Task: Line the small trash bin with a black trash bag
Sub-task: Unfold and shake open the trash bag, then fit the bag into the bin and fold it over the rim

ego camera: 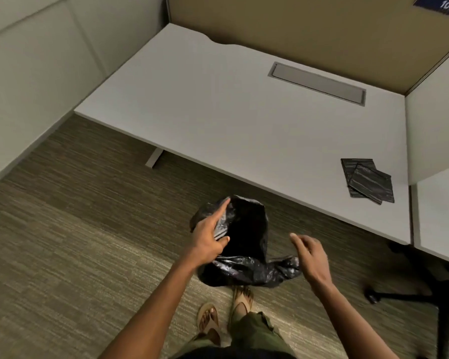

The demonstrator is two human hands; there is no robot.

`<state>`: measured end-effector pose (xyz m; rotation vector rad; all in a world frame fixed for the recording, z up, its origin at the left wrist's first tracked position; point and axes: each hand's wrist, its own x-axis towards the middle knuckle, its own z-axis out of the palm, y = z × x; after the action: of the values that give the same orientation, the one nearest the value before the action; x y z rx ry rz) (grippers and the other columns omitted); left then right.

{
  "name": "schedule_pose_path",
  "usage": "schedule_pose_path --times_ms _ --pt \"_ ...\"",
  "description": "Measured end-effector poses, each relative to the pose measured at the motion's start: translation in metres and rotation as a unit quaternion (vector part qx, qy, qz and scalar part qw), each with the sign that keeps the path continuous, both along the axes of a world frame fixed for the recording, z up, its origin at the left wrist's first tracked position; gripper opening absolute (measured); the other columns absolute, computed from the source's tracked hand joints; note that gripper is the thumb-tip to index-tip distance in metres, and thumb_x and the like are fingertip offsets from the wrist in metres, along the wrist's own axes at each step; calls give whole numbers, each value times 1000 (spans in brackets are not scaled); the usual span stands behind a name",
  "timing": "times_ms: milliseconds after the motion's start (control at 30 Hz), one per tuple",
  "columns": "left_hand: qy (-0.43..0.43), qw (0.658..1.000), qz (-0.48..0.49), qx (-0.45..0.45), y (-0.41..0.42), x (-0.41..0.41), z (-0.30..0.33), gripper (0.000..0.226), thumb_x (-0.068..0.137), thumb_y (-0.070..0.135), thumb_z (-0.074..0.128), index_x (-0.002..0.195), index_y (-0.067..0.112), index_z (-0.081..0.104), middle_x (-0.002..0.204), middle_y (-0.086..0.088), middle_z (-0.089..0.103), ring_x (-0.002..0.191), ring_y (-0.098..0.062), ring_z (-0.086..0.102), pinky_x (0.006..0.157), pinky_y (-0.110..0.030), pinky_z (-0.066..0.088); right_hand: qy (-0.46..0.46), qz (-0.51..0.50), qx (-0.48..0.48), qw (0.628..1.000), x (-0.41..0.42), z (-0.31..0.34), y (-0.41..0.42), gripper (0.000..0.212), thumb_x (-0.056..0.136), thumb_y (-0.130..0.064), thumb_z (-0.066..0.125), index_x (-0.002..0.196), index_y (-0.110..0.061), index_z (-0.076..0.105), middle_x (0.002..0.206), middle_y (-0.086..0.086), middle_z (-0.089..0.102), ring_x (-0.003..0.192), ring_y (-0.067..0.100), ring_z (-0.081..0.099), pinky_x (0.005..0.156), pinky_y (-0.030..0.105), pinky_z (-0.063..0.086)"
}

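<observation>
sign (441, 5) | dark blue, top right on cubicle partition | white number, blurred, reads 109

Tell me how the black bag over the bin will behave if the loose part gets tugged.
The black trash bag looks thin and floppy; its slack sags in crumpled folds. Its glossy film is probably slippery. It likely weighs little, so the left hand pressing the rim helps keep it from sliding.
</observation>
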<state>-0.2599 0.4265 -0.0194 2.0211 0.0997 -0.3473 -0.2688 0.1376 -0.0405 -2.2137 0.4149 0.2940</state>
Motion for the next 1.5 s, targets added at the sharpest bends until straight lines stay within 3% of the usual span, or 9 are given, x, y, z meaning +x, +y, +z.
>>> schedule_pose_path --times_ms 133,233,333,500,633,767,967,1133,1500 --pt "-14 996 -84 -4 -12 23 -7 101 85 -4 70 163 41 25 163 4 45 151 -7 41 127 -33 32 42 182 16 982 34 -5 40 85 73 -75 74 143 -32 49 127 -19 59 114 5 60 99 31 51" --pt "-10 994 -99 37 -13 44 -20 98 85 0 70 161 45 27 163 5 46 150 -8 43 125 -34 35 71 186 -19 980 60 -31 59 55 87 -41 75 137 -24 60 120 -5 71 111 16 69 94 30 55" --pt "4 983 -79 167 -4 61 -37 86 87 11 73 153 53 38 158 -2 51 142 -22 53 117 -42 47 52 72 27 996 75 -54 54 16 93 -19 68 101 -32 74 91 -11 76 87 16 72 65 7 47" --pt "-7 978 -42 203 2 82 -69 49 84 -7 64 120 24 75 135 -6 59 121 -26 64 105 -24 48 56 -45 117 991 90 -87 27 17 96 -13 65 94 -24 78 87 1 79 85 22 74 77 38 58" --pt "-22 975 6 219 -3 89 -87 38 83 -10 58 106 13 79 146 -7 52 124 -25 62 103 -19 42 4 -92 184 979 98 -91 9 21 99 -9 63 97 -24 78 88 -3 80 79 10 71 69 24 55" --pt "-23 971 24 235 -12 92 -95 42 85 -13 57 117 6 75 163 -11 35 135 -28 54 112 -25 44 -14 -110 218 970 100 -89 -1 22 101 -15 61 99 -28 78 89 -5 79 81 4 71 67 17 55" --pt "26 965 85 246 -19 102 -113 26 94 -4 65 119 -3 68 172 -7 21 140 -21 48 104 -9 35 -33 -167 271 947 102 -98 -1 26 104 -18 57 97 -34 77 98 -6 76 92 5 70 73 20 56" --pt "42 969 113 214 -21 108 -126 41 94 1 68 136 2 63 155 -11 49 141 -29 50 118 -36 44 -37 -158 176 971 96 -123 7 16 100 -28 63 105 -33 78 107 2 73 91 10 65 73 23 53" --pt "44 964 178 191 0 114 -215 52 93 -8 60 144 3 58 139 -19 66 127 -34 64 107 -35 52 74 -150 188 968 99 -211 36 22 100 -17 62 117 -24 75 115 -2 74 109 13 66 93 37 57"
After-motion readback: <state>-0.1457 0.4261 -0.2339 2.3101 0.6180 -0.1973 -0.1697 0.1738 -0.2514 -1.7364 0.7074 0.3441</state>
